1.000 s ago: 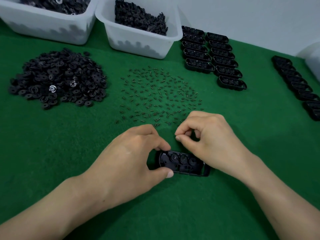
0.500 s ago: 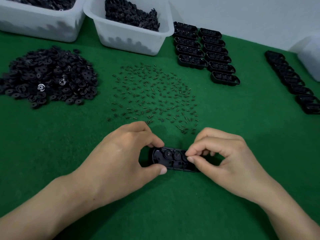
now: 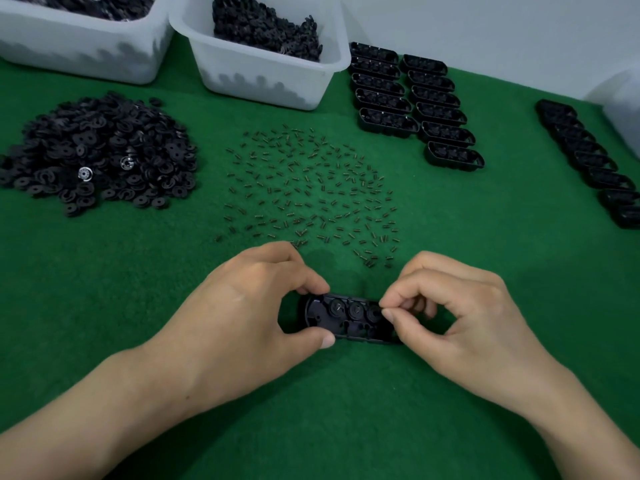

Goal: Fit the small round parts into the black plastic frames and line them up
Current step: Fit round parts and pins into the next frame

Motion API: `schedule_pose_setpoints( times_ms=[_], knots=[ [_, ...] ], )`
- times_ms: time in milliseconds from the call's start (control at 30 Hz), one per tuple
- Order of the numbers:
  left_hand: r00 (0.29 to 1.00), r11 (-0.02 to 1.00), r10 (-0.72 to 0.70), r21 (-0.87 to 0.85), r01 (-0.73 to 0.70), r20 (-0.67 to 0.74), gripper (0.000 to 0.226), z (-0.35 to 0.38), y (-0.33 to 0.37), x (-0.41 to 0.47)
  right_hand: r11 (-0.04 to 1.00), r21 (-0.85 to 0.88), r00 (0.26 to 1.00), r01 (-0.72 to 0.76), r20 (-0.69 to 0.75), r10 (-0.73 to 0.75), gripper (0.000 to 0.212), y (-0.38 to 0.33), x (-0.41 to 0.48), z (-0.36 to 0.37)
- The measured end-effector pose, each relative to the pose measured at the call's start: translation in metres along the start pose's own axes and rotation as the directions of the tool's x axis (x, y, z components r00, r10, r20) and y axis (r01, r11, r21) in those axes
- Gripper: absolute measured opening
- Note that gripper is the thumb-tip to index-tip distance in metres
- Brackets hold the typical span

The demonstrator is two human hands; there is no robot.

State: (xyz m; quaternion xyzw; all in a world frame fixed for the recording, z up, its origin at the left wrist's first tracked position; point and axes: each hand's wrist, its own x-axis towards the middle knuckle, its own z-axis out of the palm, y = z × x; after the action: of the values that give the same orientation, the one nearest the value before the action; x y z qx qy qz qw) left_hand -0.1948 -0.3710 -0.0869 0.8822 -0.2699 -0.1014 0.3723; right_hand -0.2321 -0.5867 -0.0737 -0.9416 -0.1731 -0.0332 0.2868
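frame [image 3: 346,320] right end: behind right grip [image 3: 467,323] | left bin [image 3: 69,53]: cropped

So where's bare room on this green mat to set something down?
Bare felt lies nearer than the left hand and right hand, and between the springs and the right-hand frame row. Crowded far side: white bins, disc pile.

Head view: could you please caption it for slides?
Left hand grips black plastic frame on green felt; right hand pinches at its end.

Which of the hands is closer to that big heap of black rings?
Left. The left hand sits nearer, down-right of the heap; the right hand lies farther right.
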Motion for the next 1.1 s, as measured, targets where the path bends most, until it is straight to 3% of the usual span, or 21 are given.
schedule_pose_setpoints(
  times_ms=[367, 500, 633, 767, 933, 1100],
  knots=[
    [1.000, 1.000, -0.001, 0.007, 0.001, 0.002, 0.039, 0.000, 0.001, 0.000, 0.994, -0.102, 0.997, 0.051, 0.059, -0.045, 0.006, 0.000, 0.005, 0.001],
    [1.000, 1.000, 0.006, 0.010, -0.006, -0.001, 0.040, 0.000, 0.000, 0.000, 0.998, 0.055, 0.995, -0.037, 0.099, 0.032, 0.010, 0.004, 0.004, -0.005],
    [1.000, 1.000, 0.017, 0.021, -0.017, -0.008, 0.041, 0.000, 0.000, 0.000, 0.972, 0.207, 0.993, -0.115, 0.027, 0.112, 0.022, 0.010, 0.000, -0.010],
    [1.000, 0.999, 0.025, 0.039, -0.024, -0.015, 0.040, 0.000, 0.001, 0.000, 0.990, 0.131, 0.998, -0.041, 0.060, 0.034, 0.018, 0.007, -0.003, -0.004],
    [0.999, 0.996, 0.027, 0.081, -0.025, -0.024, 0.042, 0.000, 0.004, 0.000, 0.982, 0.180, 0.998, -0.053, 0.024, 0.049, 0.006, 0.010, -0.008, -0.011],
    [0.999, 0.991, -0.015, 0.131, 0.022, -0.050, 0.038, 0.002, 0.008, -0.002, 0.998, 0.059, 0.997, 0.014, 0.078, -0.019, 0.013, 0.008, -0.014, -0.003]
  ],
)
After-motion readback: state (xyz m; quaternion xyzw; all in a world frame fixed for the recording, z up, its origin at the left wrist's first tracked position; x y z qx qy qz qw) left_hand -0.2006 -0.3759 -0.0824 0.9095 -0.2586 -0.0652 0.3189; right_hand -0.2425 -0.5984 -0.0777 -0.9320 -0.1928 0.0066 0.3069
